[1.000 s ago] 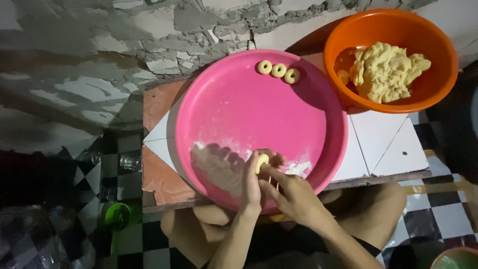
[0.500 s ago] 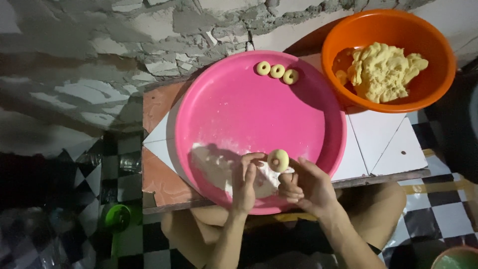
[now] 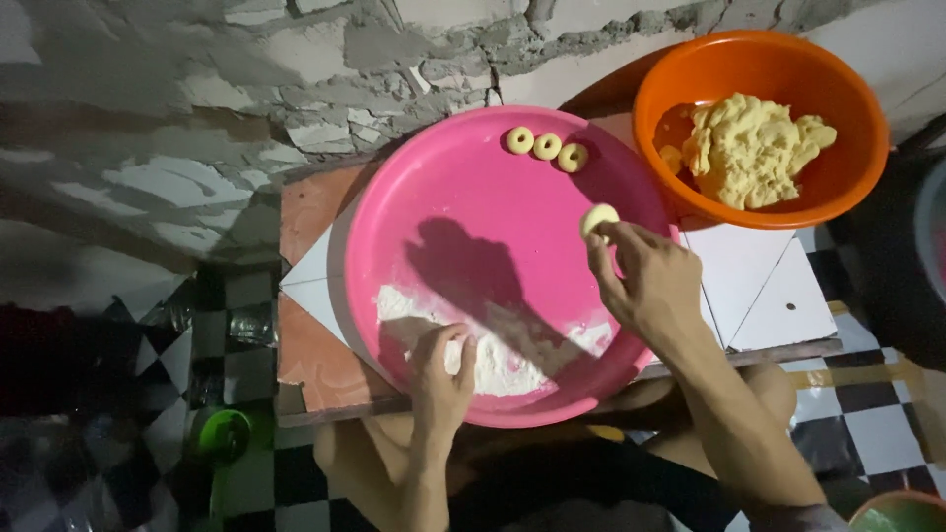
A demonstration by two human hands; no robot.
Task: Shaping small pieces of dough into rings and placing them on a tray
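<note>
The right hand is raised over the right part of the round pink plastic tray; its fingertips are pinched on a small pale ring of shaped dough, held at the far end of the hand, near the tray's right rim. The left hand rests at the near part of the tray; its fingers are curled loosely and touch the patch of white flour spread on the tray floor; it grips nothing that can be seen.

Three small pale dough rings lie in a short row on the far part of the tray, each just beside the next; the held ring is near this row but apart from it, toward the near right. The hand and forearm cast a dark shadow across the tray's centre.

The tray lies on a low surface of white and reddish tiles; the tray's near rim overhangs the surface edge. A round orange plastic bowl stands at the far right of the surface, just beside the tray; it contains a lump of pale yellow dough.

Beyond the surface is a rough grey stone wall; below and beside it is a black-and-white chequered floor; a small green object lies on the floor at the left; its kind cannot be determined.
</note>
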